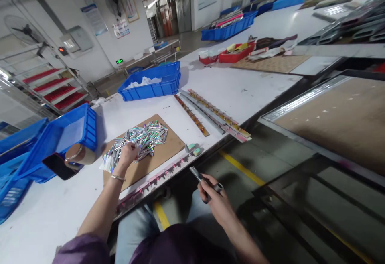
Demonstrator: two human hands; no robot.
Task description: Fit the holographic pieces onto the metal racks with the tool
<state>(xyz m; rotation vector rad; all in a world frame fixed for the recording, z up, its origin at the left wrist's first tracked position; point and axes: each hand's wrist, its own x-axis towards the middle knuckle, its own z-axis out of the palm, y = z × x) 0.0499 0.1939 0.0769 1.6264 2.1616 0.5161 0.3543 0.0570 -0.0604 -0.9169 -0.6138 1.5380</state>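
My left hand reaches into a heap of shiny iridescent strips lying on a brown cardboard sheet on the white table; its fingers close around some of them. A bracelet sits on that wrist. My right hand hovers off the table's edge, above my lap, gripping a dark metal pen-like tool that points up and left. A long pink rack with notches runs along the table's near edge, between the two hands.
Blue crates stand at the left and behind the cardboard. A tape roll and a phone lie beside the left crate. Long strips lie to the right. Two small erasers rest near the edge. A dark framed bench stands on the right.
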